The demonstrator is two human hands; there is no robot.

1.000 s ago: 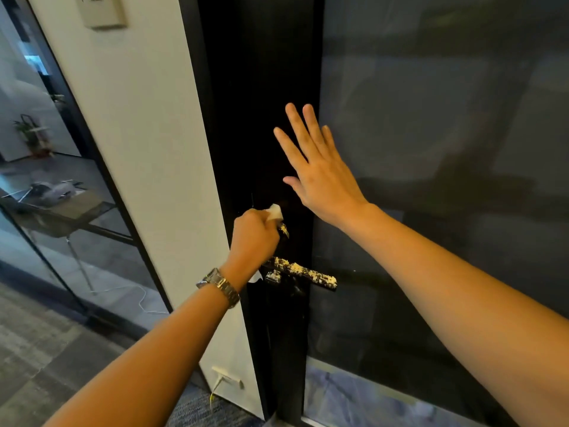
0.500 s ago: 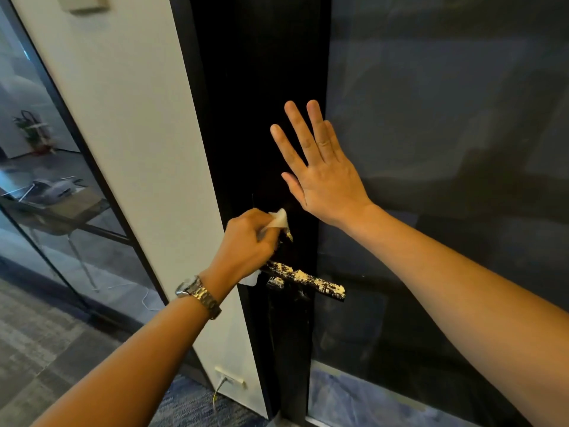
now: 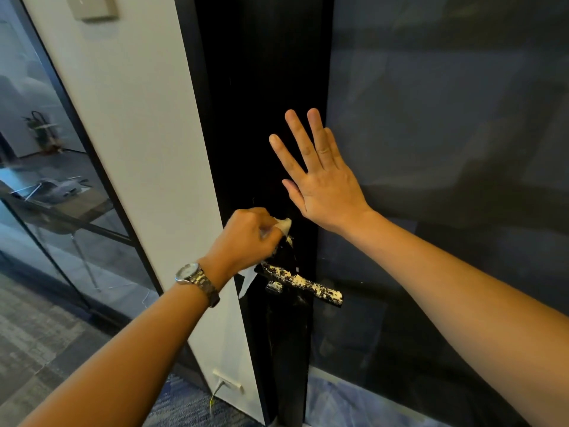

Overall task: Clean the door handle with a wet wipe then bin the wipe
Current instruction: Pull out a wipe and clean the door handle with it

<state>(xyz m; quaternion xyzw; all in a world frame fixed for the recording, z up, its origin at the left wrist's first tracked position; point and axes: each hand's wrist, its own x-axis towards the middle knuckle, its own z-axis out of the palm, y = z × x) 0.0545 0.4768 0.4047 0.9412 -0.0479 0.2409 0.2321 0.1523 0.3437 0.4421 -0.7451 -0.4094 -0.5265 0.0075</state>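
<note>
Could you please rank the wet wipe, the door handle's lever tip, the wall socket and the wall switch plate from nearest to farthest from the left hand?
From the left hand:
1. Wet wipe, in its grip.
2. Lever tip, lower right.
3. Wall socket, below.
4. Switch plate, top left.

left hand [image 3: 246, 238]: fist, knuckles up, fingers curled tight round a white wipe [image 3: 284, 224], arm reaching in from lower left, watch [image 3: 197, 280] on wrist | right hand [image 3: 320, 177]: flat and open, fingers spread, pointing up, palm pressed forward, arm stretched in from lower right, bare forearm
</note>
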